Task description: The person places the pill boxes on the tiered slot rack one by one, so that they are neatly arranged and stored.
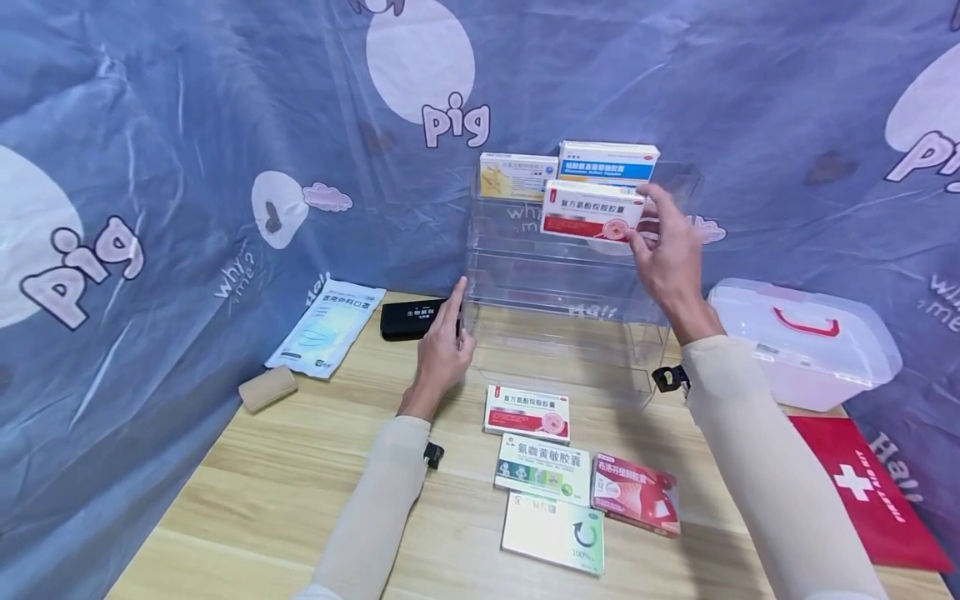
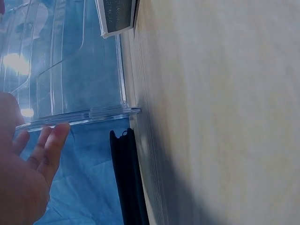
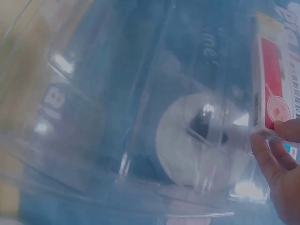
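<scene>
My right hand (image 1: 670, 258) pinches a red-and-white medicine box (image 1: 590, 212) by its right end, thumb in front. The box is upright before the upper part of a clear acrylic tiered rack (image 1: 555, 279). In the right wrist view, thumb and fingers grip one end of this box (image 3: 272, 79). Straight fingers of my left hand (image 1: 444, 354) rest against the rack's left side; the left wrist view has the fingertips at the clear edge. On the top tier stand a yellow-and-white box (image 1: 517, 177) and a blue-and-white box (image 1: 609, 161).
In front of the rack lie another red-and-white box (image 1: 527, 412), a green-and-white box (image 1: 543, 468), a pale green box (image 1: 552, 533) and a red box (image 1: 636, 493). At left are a mask packet (image 1: 326, 327), a black case (image 1: 408, 320) and a tan roll (image 1: 268, 389); at right, a lidded case (image 1: 806, 346) and a red first-aid pouch (image 1: 862, 492).
</scene>
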Motion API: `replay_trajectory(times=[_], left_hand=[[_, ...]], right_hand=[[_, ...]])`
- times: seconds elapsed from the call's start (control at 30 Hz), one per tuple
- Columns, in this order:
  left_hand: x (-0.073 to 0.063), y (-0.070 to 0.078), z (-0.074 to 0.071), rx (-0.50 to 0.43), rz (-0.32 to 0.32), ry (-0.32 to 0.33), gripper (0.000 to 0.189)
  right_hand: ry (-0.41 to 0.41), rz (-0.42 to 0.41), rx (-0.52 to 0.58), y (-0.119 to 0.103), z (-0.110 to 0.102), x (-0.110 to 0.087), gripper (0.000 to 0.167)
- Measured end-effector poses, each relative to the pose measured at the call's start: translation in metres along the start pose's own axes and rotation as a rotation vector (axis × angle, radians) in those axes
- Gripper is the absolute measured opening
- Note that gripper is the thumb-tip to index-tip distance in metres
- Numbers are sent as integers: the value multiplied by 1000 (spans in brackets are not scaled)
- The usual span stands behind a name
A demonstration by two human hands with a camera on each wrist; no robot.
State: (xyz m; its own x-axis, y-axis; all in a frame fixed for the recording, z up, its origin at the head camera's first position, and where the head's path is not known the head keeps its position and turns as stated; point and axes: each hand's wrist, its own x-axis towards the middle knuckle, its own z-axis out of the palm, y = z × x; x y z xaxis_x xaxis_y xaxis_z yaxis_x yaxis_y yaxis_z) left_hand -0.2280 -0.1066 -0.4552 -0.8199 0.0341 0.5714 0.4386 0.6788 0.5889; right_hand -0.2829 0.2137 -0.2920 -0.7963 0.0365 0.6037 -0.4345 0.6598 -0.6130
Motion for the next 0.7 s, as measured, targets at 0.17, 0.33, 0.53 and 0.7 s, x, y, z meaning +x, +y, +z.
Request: replay_trajectory(times=[0.17,0.33,0.53,0.7], left_hand=[[0,0,0,-8,0,-6,92],[0,-1,0,-2,9,1,92],[0,-2,-1,-5,15,11,93],[0,-1,0,-3,12,3,93]], right_hand=[[-37,-93,-76,5,12,-1,58],[-65,-91,-113,2,20,-2,57],[-62,-93,-152,-4,30,-3,53],[-121,-108,-183,-10,38,0,60]])
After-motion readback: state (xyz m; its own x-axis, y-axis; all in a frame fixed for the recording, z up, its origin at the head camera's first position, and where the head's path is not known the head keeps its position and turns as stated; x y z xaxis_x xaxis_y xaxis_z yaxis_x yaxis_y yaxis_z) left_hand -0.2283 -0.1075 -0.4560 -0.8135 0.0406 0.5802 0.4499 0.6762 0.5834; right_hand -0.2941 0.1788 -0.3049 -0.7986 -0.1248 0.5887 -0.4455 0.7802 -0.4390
